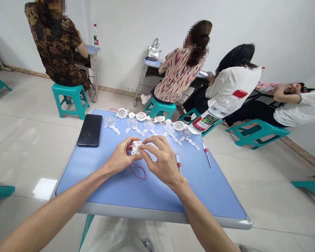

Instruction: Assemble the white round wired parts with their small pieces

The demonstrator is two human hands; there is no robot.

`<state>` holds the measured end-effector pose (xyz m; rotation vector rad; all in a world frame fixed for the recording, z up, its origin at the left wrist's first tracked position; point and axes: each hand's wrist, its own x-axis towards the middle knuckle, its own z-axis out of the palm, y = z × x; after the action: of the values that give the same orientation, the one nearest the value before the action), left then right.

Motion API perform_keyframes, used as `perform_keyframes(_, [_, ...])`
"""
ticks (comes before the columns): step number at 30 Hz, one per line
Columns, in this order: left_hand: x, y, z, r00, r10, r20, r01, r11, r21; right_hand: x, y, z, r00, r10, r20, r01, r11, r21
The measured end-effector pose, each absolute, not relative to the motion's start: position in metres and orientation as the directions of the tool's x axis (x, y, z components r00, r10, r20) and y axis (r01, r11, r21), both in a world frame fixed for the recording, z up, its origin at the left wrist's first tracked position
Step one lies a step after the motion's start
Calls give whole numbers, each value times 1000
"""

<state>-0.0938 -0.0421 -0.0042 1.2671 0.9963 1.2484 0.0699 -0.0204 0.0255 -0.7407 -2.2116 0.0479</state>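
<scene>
Both my left hand (122,155) and my right hand (160,159) pinch a small white plastic part (135,147) above the blue tabletop (152,190). A thin red wire (138,171) runs down from that part and loops on the table. Fingers hide much of the part. Beyond my hands lies a row of white round plastic housings (141,116), clear plastic domes (132,122) and small white pieces (139,131). Two small screwdrivers with red-marked shafts lie right of my right hand, the nearer one (178,163) closest.
A black smartphone (89,130) lies at the table's left. A clear plastic bottle (220,108) with a green label stands at the far right corner. Several people sit on teal stools at desks along the wall behind. Another teal stool (70,99) stands on the tiled floor.
</scene>
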Motion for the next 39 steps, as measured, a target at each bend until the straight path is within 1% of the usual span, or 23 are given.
perform_keyframes(8, [-93,-42,-3,103,988,112,-73,-104,992,69,-22,25,-514,529,675,515,820,-250])
perform_keyframes(18, [-94,-42,-4,104,988,118,-95,-108,990,68,-23,26,-510,543,667,504,817,-280])
perform_keyframes(25, [-93,-41,-7,109,990,89,-105,-78,991,70,-16,35,-440,512,737,442,838,-319])
perform_keyframes(28, [-94,-39,-9,117,987,111,-87,-101,991,64,-2,49,-521,472,711,381,874,-302])
perform_keyframes(32, [-93,-38,-12,133,985,112,-31,-109,994,32,32,63,-710,351,610,298,935,-192])
perform_keyframes(36, [-91,-38,-13,151,985,85,-101,-70,992,-19,69,56,-842,265,470,248,964,-99])
perform_keyframes(39, [-91,-39,-14,136,990,47,-129,-29,991,-53,86,43,-913,185,363,177,983,-53])
